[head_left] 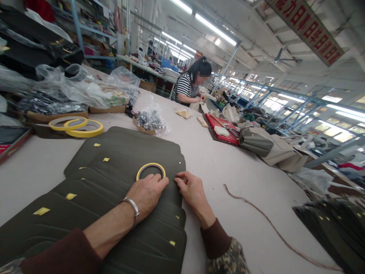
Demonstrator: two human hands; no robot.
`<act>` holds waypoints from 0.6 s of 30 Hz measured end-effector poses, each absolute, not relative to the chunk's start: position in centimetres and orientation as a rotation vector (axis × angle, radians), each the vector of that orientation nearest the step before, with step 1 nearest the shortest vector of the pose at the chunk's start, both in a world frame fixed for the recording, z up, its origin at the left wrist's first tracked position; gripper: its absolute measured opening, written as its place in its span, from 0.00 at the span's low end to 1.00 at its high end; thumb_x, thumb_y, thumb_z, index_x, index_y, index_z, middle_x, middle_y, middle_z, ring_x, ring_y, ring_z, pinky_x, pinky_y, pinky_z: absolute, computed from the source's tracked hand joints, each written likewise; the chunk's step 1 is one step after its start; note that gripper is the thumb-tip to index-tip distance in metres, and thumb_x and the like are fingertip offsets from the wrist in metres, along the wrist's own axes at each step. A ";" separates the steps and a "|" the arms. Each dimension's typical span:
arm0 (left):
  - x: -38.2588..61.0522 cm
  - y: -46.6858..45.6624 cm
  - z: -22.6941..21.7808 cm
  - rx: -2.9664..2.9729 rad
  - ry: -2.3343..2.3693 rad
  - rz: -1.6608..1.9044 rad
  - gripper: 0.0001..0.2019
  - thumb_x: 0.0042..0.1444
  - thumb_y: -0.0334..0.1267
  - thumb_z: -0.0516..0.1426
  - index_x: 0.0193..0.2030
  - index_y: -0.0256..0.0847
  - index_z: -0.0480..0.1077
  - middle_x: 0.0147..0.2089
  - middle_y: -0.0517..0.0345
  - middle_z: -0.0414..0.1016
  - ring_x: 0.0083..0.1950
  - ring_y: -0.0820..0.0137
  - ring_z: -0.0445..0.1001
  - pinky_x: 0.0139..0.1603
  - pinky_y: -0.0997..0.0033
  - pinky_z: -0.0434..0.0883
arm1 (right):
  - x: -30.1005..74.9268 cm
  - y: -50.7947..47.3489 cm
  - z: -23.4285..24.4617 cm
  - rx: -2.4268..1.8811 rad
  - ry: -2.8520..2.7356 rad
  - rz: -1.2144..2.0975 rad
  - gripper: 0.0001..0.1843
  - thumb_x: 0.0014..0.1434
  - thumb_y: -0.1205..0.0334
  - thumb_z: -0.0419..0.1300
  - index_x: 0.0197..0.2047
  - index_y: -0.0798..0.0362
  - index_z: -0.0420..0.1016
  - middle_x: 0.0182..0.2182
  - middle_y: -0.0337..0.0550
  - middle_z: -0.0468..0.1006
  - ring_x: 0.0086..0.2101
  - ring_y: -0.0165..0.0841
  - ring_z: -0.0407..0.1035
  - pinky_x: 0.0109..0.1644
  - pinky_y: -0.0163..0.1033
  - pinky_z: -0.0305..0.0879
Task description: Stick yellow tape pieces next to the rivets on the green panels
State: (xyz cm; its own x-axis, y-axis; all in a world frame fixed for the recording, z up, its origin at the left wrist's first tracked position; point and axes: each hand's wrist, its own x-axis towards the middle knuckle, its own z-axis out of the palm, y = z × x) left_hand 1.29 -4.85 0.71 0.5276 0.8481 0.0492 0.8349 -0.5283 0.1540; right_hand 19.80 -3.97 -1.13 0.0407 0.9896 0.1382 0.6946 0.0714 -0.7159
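Observation:
My left hand (149,192) is closed on the near side of a roll of yellow tape (151,165), over the dark olive panels (134,148). These panels lie overlapped in a stack on the table, and small yellow tape pieces (71,196) are stuck on several of them. At the right edge of the panels is my right hand (192,189), thumb and forefinger pinched together. Whatever is between those fingertips, if anything, is too small to make out. A tiny yellow bit (180,163) sits on the panel just above them.
Two larger yellow tape rolls (85,128) lie at the left, near plastic bags (82,89) of parts. A brown cord (265,217) runs across the table (228,163) at right. More dark panels (330,224) are stacked at far right. Across the table, a person (185,85) works beside bags (273,148).

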 end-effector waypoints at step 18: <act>0.2 -1.3 1.0 2.680 1.403 0.394 0.10 0.66 0.30 0.47 0.44 0.42 0.69 0.45 0.53 0.75 0.51 0.63 0.70 0.45 0.65 0.72 | 19.5 -4.5 -1.3 -1.662 -1.792 0.544 0.07 0.55 0.65 0.62 0.30 0.52 0.82 0.24 0.39 0.80 0.26 0.31 0.71 0.33 0.34 0.62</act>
